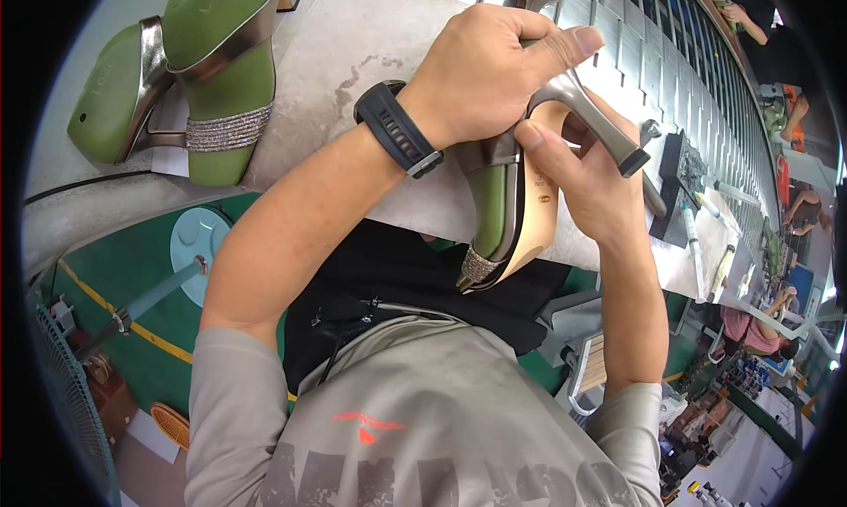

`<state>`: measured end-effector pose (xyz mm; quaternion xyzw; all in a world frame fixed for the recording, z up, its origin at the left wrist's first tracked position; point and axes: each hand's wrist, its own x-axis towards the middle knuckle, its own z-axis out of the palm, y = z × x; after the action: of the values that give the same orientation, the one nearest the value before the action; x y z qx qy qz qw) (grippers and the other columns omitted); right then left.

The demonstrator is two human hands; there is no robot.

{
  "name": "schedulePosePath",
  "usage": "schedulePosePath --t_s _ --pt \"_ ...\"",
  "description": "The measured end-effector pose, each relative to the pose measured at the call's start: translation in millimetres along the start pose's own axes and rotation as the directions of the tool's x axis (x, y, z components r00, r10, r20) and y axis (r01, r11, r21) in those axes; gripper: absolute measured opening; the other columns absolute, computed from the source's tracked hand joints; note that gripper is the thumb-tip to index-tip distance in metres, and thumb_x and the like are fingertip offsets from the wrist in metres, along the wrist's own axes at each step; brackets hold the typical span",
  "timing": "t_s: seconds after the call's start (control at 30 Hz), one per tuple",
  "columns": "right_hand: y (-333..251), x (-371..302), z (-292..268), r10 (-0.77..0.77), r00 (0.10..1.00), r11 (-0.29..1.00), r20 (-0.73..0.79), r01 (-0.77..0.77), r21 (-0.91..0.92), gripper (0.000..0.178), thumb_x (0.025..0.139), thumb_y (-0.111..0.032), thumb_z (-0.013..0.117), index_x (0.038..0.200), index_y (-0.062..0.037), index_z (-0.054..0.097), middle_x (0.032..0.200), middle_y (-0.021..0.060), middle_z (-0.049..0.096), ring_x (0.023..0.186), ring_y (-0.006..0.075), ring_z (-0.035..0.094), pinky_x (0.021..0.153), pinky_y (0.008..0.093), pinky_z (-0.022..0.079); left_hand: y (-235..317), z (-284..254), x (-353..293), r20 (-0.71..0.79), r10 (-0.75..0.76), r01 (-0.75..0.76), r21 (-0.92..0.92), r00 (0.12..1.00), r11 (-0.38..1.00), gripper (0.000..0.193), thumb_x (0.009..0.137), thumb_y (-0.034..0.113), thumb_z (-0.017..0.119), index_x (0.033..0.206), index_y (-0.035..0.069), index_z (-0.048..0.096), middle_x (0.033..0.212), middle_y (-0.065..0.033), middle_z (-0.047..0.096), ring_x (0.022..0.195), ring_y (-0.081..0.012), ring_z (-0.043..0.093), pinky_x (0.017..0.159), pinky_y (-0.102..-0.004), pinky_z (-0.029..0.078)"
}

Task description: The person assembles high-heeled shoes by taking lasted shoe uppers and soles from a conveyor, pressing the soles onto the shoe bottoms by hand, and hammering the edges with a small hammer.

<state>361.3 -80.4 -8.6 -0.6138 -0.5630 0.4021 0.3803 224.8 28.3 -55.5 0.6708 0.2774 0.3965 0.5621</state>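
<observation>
Both hands hold the shoe [516, 216] in mid-air over the tabletop [353, 48] edge: left hand [481, 70] wrapped around the heel end, right hand [587, 176] fingers pinching the sole edge. Risk: a loosened grip could drop it, scuffing the sole.

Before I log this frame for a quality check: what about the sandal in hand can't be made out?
Head view only:
- Heel seat of the sandal: covered by the left hand.
- Its sole under the right hand: hidden by the fingers.
- Stamp on the sole: too small.
- Its upper side: turned away.
- Second sandal on the bench: cut off by the top edge.
- Small tools: too small to tell.
</observation>
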Motion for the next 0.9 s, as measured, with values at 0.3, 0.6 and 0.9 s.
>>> schedulePosePath --t_s 0.3,0.6,0.9 --pt "12 -11 5 0.028 0.998 0.995 -0.061 -0.022 0.096 0.046 0.088 -0.016 0.085 0.122 0.0058 0.063 0.101 0.0103 0.072 0.087 0.0143 0.071 0.074 0.0291 0.061 -2 3 3 -0.010 0.018 -0.018 0.027 1.000 0.999 0.053 0.102 0.049 0.067 0.091 -0.002 0.077 0.074 -0.0005 0.067 0.070 -0.0063 0.057 0.064 -0.0243 0.048" --pt "19 -31 7 0.121 0.991 0.937 0.049 -0.130 0.324 0.083 0.081 -0.020 0.085 0.148 0.0070 0.046 0.135 0.0168 0.061 0.123 0.0229 0.061 0.103 0.0370 0.052 1 4 3 -0.001 -0.015 0.015 0.064 1.000 0.998 0.049 0.102 0.046 0.069 0.096 -0.002 0.077 0.080 -0.0011 0.069 0.075 -0.0065 0.061 0.070 -0.0234 0.051" --pt "7 7 -19 -0.162 0.985 0.974 -0.064 0.149 -0.171 0.058 0.083 -0.037 0.085 0.120 0.0056 0.071 0.103 0.0186 0.077 0.090 0.0273 0.075 0.081 0.0380 0.059 4 -49 -19 0.019 0.101 -0.103 0.069 0.995 0.992 0.054 0.084 0.038 0.089 0.114 -0.001 0.067 0.098 -0.0066 0.069 0.089 -0.0123 0.065 0.080 -0.0289 0.054"
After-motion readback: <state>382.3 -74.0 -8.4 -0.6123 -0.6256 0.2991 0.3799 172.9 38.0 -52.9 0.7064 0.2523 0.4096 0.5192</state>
